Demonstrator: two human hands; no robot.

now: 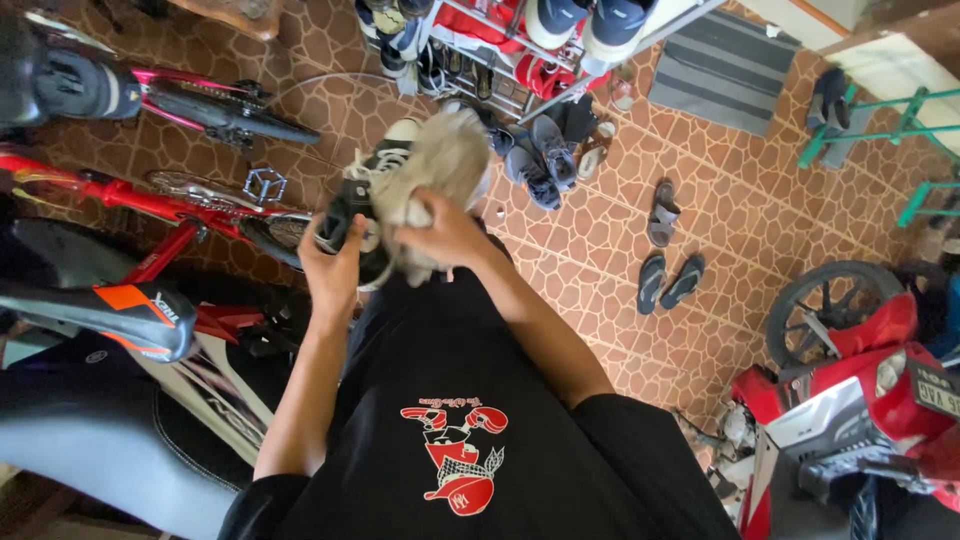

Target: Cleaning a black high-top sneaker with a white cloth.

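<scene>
My left hand [333, 268] grips a black sneaker with white laces [362, 195] by its heel end, held up in front of my chest. My right hand [447, 232] presses a pale grey cloth [446, 160] against the side of that shoe; the cloth is bunched and blurred. Both forearms rise from my black shirt with a red print [460, 470]. The front of the shoe is partly hidden behind the cloth.
A shoe rack [500, 50] with several pairs stands ahead, loose grey sneakers [540, 160] and sandals [668, 280] on the tiled floor. A red bicycle [130, 200] is at the left, a red motorbike [860, 400] at the right, a striped mat [725, 70] beyond.
</scene>
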